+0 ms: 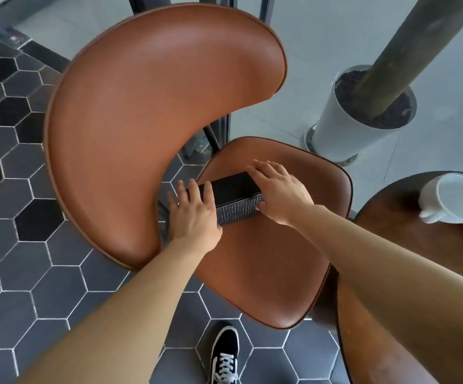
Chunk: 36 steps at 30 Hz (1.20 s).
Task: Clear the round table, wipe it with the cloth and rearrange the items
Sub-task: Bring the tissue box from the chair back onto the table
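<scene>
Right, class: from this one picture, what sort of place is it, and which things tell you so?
Probably a café or lounge: a brown leather chair, a small round table carrying a white cup, and a big potted plant on hexagon-tiled floor.

Black box held on the chair seat

Both hands grip a black patterned box resting on the brown chair seat: left hand on its left end, right hand on its right. At far right, a white cup lies tilted on the dark round counter
</scene>
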{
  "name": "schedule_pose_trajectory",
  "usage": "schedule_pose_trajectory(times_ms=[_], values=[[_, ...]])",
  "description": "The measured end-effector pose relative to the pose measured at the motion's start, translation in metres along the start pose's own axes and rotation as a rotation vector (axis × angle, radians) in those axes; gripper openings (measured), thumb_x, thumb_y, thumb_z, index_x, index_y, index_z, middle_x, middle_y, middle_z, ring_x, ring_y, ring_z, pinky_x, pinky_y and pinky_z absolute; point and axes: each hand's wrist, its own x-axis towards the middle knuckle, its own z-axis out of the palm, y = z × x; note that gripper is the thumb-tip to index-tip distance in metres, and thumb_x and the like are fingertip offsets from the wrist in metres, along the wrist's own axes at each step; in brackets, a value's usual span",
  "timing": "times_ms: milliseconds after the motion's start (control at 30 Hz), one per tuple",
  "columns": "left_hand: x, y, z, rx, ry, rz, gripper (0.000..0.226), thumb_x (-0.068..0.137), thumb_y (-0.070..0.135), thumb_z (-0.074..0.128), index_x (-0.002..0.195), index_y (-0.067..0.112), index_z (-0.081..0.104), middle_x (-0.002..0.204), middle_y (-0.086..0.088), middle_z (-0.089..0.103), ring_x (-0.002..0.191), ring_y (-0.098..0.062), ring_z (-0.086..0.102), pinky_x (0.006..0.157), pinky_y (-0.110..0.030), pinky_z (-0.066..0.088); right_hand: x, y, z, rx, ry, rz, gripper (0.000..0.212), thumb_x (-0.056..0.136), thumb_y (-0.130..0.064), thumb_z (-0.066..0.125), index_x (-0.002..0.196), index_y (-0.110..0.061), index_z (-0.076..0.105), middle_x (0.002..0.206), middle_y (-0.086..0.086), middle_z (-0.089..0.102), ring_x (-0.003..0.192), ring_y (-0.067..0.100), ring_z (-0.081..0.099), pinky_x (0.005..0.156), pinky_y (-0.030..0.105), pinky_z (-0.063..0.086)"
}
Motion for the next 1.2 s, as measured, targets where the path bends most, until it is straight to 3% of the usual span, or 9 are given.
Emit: schedule_pose_trajectory(times_ms=[167, 333, 433, 500, 600, 767, 1200], values=[[0.038, 0.003, 0.003, 0.023, -0.133, -0.06, 0.107, 0.084, 0.045, 0.074, 0.158, 0.013, 0.005, 0.165, -0.022, 0.012, 0.153, -0.045, 0.008, 0.121, -0.061, 0.018, 0.03, 0.006, 0.007, -0.047, -0.142, -0.023, 0.108, 0.083, -0.035, 0.079, 0.161, -0.029, 0.004, 0.169, -0.004, 0.005, 0.156, 0.024, 0.005, 0.121, 0.043, 0.023], [0.053, 0.0, 0.005, 0.025, -0.214, -0.058, 0.103, 0.079, 0.039, 0.081, 0.154, 0.012, 0.016, 0.153, -0.015, 0.038, 0.148, -0.039, 0.026, 0.115, -0.059, 0.028, 0.04, 0.008, 0.016, -0.042, -0.174, 0.006, 0.1, 0.086, -0.023, 0.076, 0.161, -0.024, 0.01, 0.164, -0.002, 0.022, 0.154, 0.027, 0.01, 0.115, 0.043, 0.035], [0.046, 0.002, 0.006, -0.004, -0.16, -0.034, 0.085, 0.074, 0.031, 0.084, 0.141, 0.013, 0.034, 0.134, -0.012, 0.051, 0.124, -0.033, 0.05, 0.1, -0.05, 0.044, 0.032, 0.005, 0.018, -0.039, -0.123, 0.027, 0.087, 0.082, -0.017, 0.078, 0.152, -0.023, 0.028, 0.147, -0.002, 0.038, 0.144, 0.03, 0.027, 0.095, 0.044, 0.052], [0.038, 0.003, 0.005, -0.016, -0.099, -0.015, 0.076, 0.072, 0.027, 0.085, 0.132, 0.013, 0.041, 0.125, -0.01, 0.054, 0.113, -0.031, 0.053, 0.091, -0.044, 0.047, 0.024, 0.004, 0.016, -0.033, -0.091, 0.037, 0.071, 0.081, -0.013, 0.074, 0.141, -0.022, 0.038, 0.135, -0.002, 0.043, 0.133, 0.029, 0.035, 0.081, 0.044, 0.057], [0.023, 0.005, -0.001, -0.004, -0.002, 0.012, 0.074, 0.07, 0.025, 0.085, 0.13, 0.014, 0.044, 0.118, -0.008, 0.056, 0.107, -0.03, 0.055, 0.087, -0.041, 0.048, 0.009, 0.004, 0.012, -0.02, -0.043, 0.034, 0.062, 0.08, -0.01, 0.071, 0.134, -0.02, 0.042, 0.127, 0.0, 0.044, 0.124, 0.03, 0.039, 0.072, 0.043, 0.058], [-0.002, 0.009, -0.026, -0.006, 0.093, 0.052, 0.076, 0.064, 0.028, 0.088, 0.128, 0.016, 0.049, 0.109, -0.007, 0.059, 0.099, -0.029, 0.057, 0.08, -0.04, 0.049, -0.022, 0.006, -0.007, 0.036, 0.037, 0.033, 0.061, 0.081, -0.011, 0.069, 0.135, -0.022, 0.042, 0.126, -0.001, 0.044, 0.121, 0.029, 0.039, 0.071, 0.045, 0.058], [-0.083, 0.037, -0.137, -0.026, 0.225, 0.193, 0.09, 0.059, 0.026, 0.092, 0.136, 0.013, 0.049, 0.107, -0.009, 0.06, 0.098, -0.033, 0.058, 0.088, -0.045, 0.051, -0.132, -0.006, -0.106, 0.073, 0.177, 0.11, 0.067, 0.08, -0.007, 0.069, 0.14, -0.017, 0.043, 0.133, 0.001, 0.044, 0.121, 0.029, 0.038, 0.071, 0.044, 0.058]])
